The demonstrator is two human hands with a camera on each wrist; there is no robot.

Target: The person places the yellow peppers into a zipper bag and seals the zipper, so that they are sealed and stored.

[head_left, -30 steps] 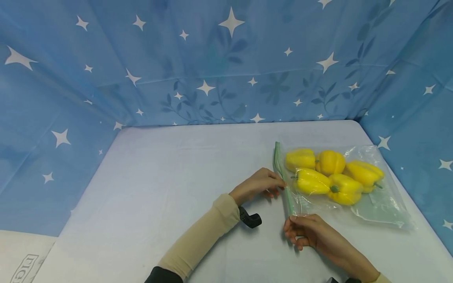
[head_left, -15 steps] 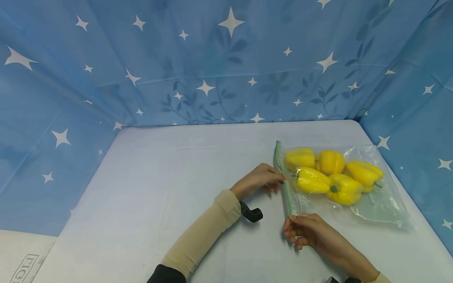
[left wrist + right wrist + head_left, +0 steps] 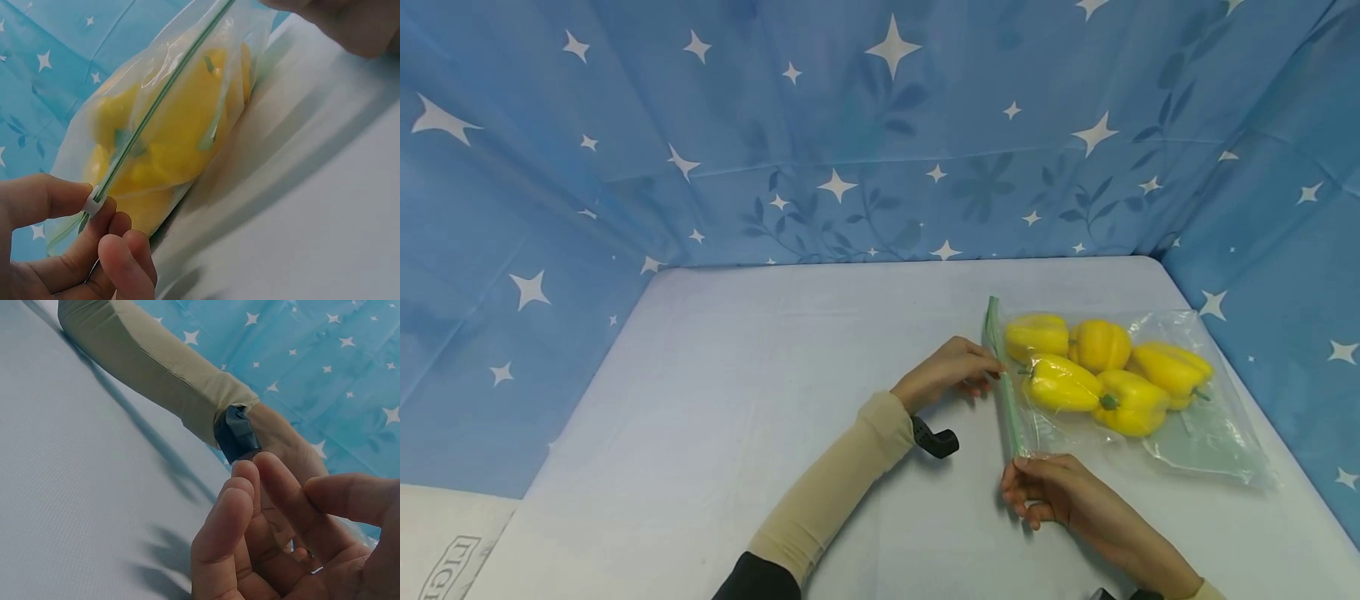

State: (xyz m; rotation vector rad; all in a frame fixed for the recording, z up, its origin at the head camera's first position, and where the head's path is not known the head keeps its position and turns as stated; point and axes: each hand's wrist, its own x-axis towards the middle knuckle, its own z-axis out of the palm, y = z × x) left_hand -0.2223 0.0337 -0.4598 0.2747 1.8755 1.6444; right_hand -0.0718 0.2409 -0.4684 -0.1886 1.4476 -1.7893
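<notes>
A clear zip bag (image 3: 1206, 450) lies on its side at the right of the table, with several yellow bell peppers (image 3: 1126, 400) inside. Its green zip strip (image 3: 1011, 412) runs along the left edge. My left hand (image 3: 951, 368) pinches a small white slider (image 3: 95, 201) on that strip between thumb and finger, as the left wrist view shows. At the near end of the strip, thumb and forefinger of my right hand (image 3: 1048, 490) pinch the bag's corner; its other fingers are loosely curled. Beyond the slider, the strip's far end (image 3: 62, 236) looks spread apart.
White cloth covers the table (image 3: 722, 400). Blue curtains (image 3: 820, 100) with white stars hang along the back and sides. A cardboard box (image 3: 452, 542) sits at the lower left corner. A black wrist camera mount (image 3: 935, 439) juts from the left wrist.
My left hand has slid a short way along the zip strip, toward its far end. The right hand and the peppers have stayed in place.
</notes>
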